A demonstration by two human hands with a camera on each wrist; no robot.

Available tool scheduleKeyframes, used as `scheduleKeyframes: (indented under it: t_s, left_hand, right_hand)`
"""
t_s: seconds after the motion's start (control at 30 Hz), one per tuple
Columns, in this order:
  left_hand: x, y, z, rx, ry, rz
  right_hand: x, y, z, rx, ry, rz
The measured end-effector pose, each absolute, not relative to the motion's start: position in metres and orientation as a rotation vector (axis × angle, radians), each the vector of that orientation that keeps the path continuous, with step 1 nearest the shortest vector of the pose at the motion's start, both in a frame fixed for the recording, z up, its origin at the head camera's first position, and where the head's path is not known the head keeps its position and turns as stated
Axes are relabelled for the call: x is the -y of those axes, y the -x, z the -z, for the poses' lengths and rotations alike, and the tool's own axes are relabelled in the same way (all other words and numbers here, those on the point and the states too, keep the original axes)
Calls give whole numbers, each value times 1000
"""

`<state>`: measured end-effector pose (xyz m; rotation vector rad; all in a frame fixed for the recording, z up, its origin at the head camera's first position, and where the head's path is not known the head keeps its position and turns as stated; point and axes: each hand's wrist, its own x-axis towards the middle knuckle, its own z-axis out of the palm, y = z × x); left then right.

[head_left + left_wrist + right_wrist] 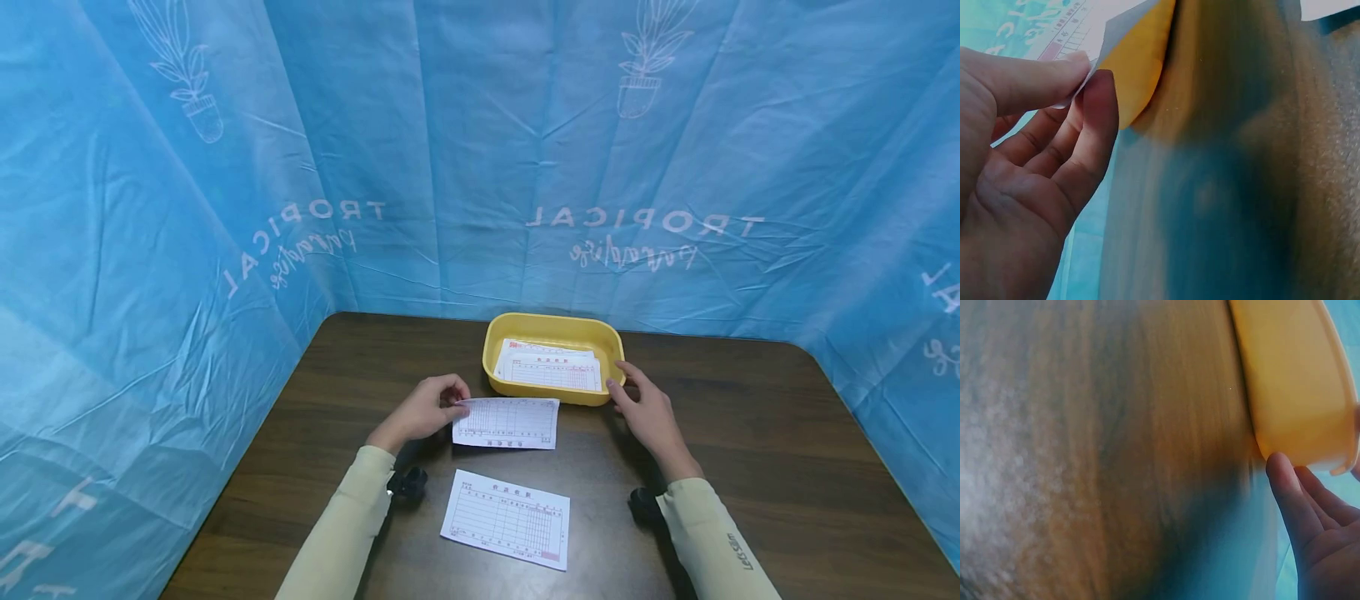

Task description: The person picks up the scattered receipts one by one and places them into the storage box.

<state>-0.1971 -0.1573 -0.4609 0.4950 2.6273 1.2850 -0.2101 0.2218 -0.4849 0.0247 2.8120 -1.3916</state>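
My left hand (427,408) pinches the corner of a printed paper slip (506,423) between thumb and fingers. This slip is tilted up off the table in front of a yellow plastic tray (551,396); its printing reads upside down in the head view. In the left wrist view, the thumb (1041,81) lies on the slip's printed face. My right hand (651,417) holds the tray's right front corner, thumb at the front and fingers at the end wall. Several similar slips (551,371) lie inside the tray.
Another printed slip (506,518) lies flat on the dark wooden table (787,467), between the forearms. Blue printed cloth (480,167) hangs behind the table and along both sides. The tray stands near the table's back edge.
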Motion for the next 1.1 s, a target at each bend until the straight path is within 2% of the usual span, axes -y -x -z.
scheduleKeyframes:
  t_s: [0.47,0.83,1.1]
  left_hand:
    - [153,207,445,-2603,-608,-1408]
    - [128,213,434,-2560,-592,-1552]
    - [123,230,431,-2616,-563,-1551]
  right_hand:
    - [-221,211,485,-2801,-30,1395]
    - [-227,208,485,-2820,-28,1382]
    - [-224,210,485,-2803,-9,1413]
